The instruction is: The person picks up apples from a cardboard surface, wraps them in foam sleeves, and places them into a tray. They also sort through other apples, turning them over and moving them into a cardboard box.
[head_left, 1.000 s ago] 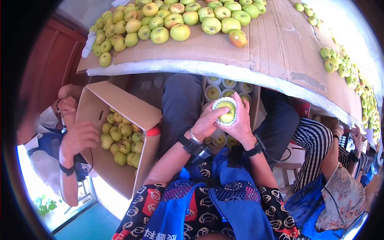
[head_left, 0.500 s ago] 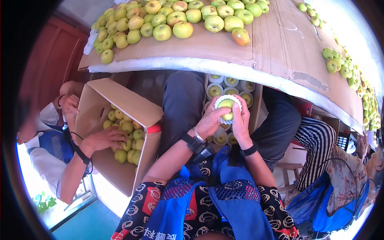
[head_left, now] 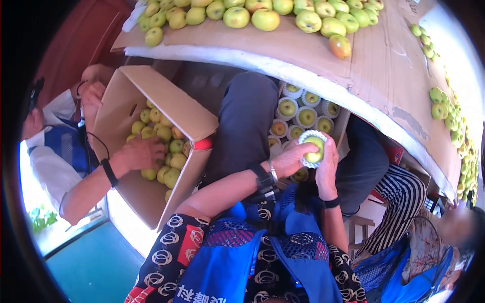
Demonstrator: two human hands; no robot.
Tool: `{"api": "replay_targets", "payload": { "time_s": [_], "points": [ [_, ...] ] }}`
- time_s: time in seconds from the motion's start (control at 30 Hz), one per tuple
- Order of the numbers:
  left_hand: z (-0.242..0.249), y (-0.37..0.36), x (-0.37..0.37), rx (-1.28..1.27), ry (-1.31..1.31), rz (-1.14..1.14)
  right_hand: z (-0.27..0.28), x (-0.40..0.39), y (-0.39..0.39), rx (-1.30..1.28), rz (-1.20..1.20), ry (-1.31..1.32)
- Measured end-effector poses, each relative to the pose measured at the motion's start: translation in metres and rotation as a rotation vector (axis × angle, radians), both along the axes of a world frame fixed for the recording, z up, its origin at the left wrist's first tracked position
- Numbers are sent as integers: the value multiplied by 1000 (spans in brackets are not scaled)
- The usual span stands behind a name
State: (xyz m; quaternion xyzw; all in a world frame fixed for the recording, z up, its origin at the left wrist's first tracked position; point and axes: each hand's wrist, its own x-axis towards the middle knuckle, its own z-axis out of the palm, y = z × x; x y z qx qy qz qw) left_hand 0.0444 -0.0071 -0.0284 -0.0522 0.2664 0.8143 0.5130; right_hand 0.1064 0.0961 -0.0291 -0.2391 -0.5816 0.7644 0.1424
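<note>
Dozens of green apples lie on the cardboard-covered table above a seated person. At left, a co-worker's hand reaches into a tilted cardboard box of apples. Both forearms of the person angle up over the lap, wrists bent inward; the left hand and right hand close around a foam-netted apple, held just above a tray of netted apples.
</note>
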Motion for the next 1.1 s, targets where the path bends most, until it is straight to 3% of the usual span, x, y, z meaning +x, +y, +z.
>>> {"api": "replay_targets", "payload": {
  "time_s": [0.27,0.33,0.4,0.47,0.53,0.6,0.77,0.9,0.97,1.0,1.07,1.1],
  "points": [
    [0,3,15,-58,-116,-101,7,18,0,-40,-66,-119],
    [2,6,15,-98,-23,30,4,16,3,-298,-205,-28],
    [-2,8,5,-86,-1,190,8,19,8,-341,-204,-3],
    [-3,6,-9,-85,-2,338,15,20,8,-489,-175,-79],
    [0,4,-13,-77,-26,380,16,18,0,-446,-108,-158],
    [-5,6,-9,-214,174,373,15,9,-6,-523,-4,-186],
    [-4,6,-1,-278,181,232,15,-8,-17,-488,-44,-110],
    [-10,4,-12,-215,53,283,10,-11,-7,-386,-50,-64],
    [-14,4,-15,-213,51,258,12,-12,1,-117,-2,-100],
    [-13,3,-17,-212,52,243,12,-12,7,-120,0,-100],
    [-10,1,-19,-274,98,221,12,-10,24,-65,172,-166],
    [4,0,-20,-291,151,104,19,-11,30,-8,255,-188]
  ]
}}
